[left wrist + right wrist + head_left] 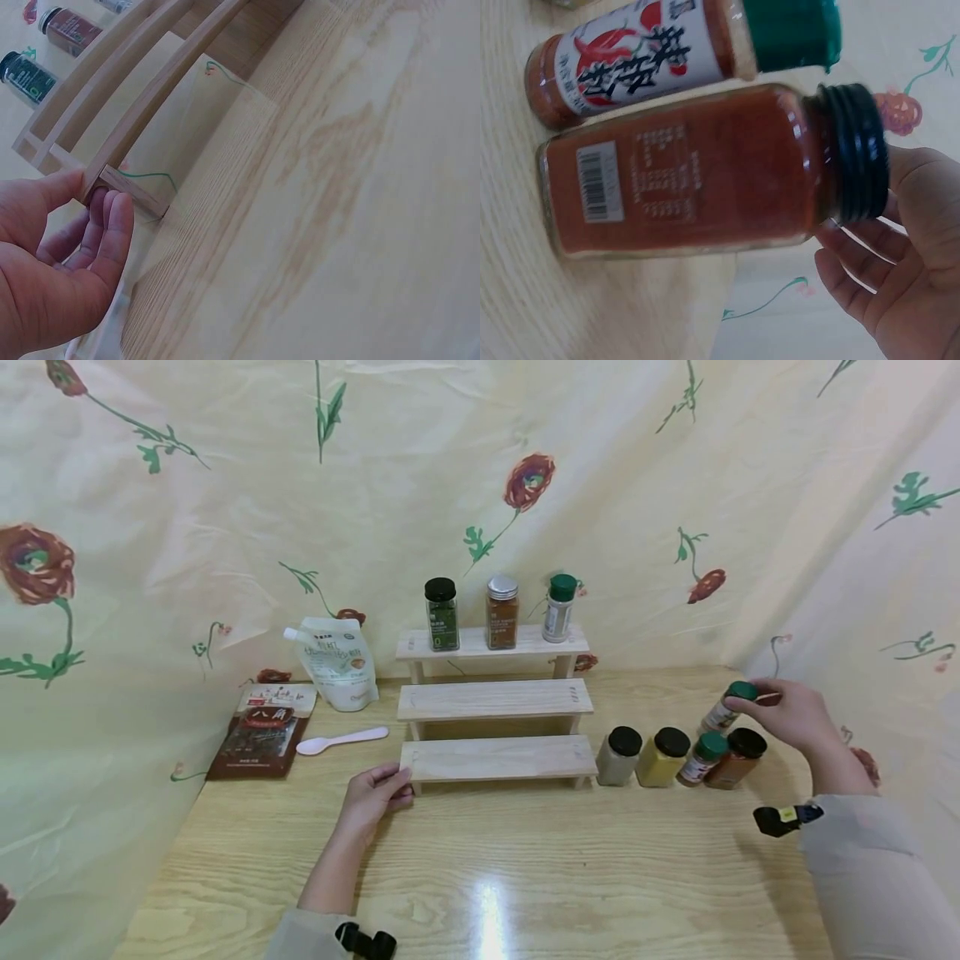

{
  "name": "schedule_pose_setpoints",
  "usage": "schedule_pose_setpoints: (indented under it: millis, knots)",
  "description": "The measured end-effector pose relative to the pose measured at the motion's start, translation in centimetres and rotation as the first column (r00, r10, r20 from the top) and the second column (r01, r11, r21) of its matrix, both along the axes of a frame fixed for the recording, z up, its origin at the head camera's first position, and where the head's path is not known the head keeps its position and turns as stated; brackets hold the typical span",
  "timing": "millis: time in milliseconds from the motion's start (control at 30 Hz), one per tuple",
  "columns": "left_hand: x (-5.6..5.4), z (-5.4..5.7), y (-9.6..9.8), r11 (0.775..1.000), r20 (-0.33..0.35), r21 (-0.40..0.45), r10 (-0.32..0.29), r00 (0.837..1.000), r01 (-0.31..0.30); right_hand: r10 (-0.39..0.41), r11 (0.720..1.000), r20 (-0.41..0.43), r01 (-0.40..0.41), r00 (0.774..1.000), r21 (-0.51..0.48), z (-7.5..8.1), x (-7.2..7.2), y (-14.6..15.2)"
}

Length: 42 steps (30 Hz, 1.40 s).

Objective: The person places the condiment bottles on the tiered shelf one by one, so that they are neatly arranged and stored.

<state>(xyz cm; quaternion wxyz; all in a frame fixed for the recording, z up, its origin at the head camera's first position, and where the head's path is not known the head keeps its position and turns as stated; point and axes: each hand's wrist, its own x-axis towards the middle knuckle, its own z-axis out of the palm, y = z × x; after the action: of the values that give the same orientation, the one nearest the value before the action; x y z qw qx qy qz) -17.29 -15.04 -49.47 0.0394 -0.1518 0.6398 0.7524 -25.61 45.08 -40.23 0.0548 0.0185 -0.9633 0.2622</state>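
Note:
A three-tier wooden step rack (498,758) stands mid-table. My left hand (375,797) grips the front left corner of its lowest step, and the left wrist view shows the thumb (60,187) against the wood with curled fingers below. At the right, my right hand (798,714) pinches a green-capped spice bottle (720,717) by its cap; the bottle leans to one side. Just in front of it is a black-capped jar of red powder (682,172), which hides the held bottle in the right wrist view. Beside that jar stands another green-capped bottle (645,60) with a chili label.
Yellow (663,758) and pale (619,757) black-capped jars continue the row right of the rack. The top tier bears green (442,618), orange-brown (502,617) and green-capped white (558,610) bottles. Leftward are a white spout pouch (341,664), brown packet (262,735) and spoon (341,740).

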Motion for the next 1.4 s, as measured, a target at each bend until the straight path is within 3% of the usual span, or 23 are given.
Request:
schedule_pose_setpoints:
  millis: [467,733,1133,1400]
  knots:
    - [-0.1,-0.1,-0.1,1.0,0.002,0.002,0.001,1.0,-0.001,-0.046,0.997,-0.052,0.043,0.998,-0.062,2.4,-0.2,-3.0]
    - [-0.1,-0.2,-0.1,1.0,-0.001,0.001,-0.001,1.0,0.001,-0.036,0.998,-0.13,0.029,0.991,-0.056,3.7,0.0,-5.2]
    - [-0.1,-0.1,0.0,1.0,-0.001,0.0,0.005,1.0,-0.005,0.03,0.992,-0.16,-0.049,0.987,-0.113,5.7,0.2,-9.1]
    - [0.0,0.0,0.0,1.0,0.003,0.0,0.003,1.0,-0.003,0.085,0.981,-0.203,-0.117,0.976,-0.153,6.3,0.0,-11.2]
